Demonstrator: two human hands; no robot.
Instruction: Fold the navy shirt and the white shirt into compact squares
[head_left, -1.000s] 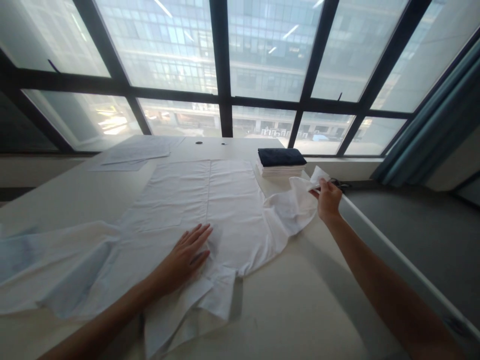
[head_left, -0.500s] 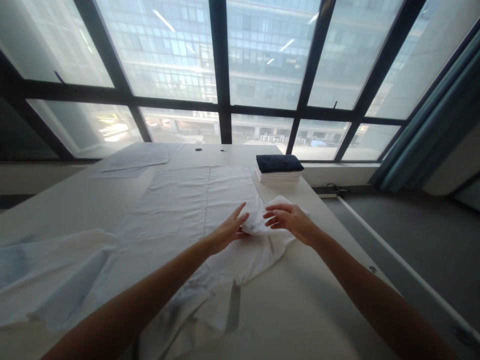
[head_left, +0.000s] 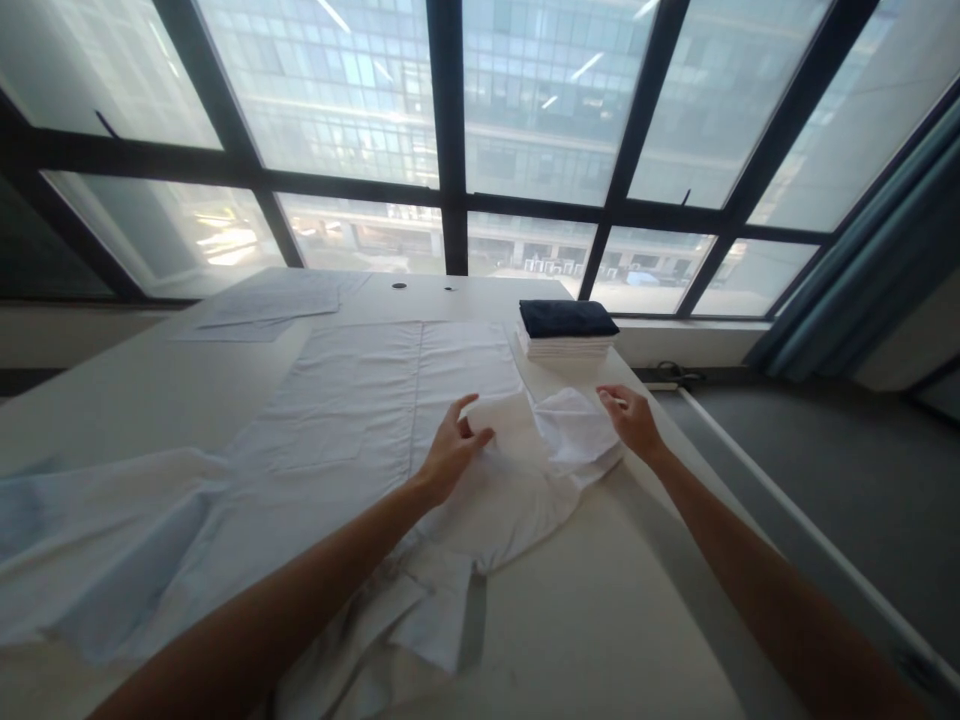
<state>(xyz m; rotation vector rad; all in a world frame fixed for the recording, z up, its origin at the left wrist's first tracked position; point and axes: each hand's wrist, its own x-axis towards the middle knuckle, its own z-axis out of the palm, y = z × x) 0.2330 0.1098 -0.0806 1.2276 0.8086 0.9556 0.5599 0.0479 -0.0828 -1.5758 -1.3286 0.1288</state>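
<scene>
As left hand (head_left: 452, 450) curls, right hand (head_left: 630, 418) bent inward, near shirt (head_left: 360, 395)

2 hands (head_left: 454, 450) (head_left: 632, 420), 1 shirt (head_left: 352, 410), 1 table (head_left: 592, 610).

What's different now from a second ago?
The left hand moved forward and rightward over the white shirt toward the sleeve. The right hand came inward; the sleeve it stretched out lies bunched closer in. Whether either grips cloth is unclear. Folded stack and papers stayed put.
</scene>
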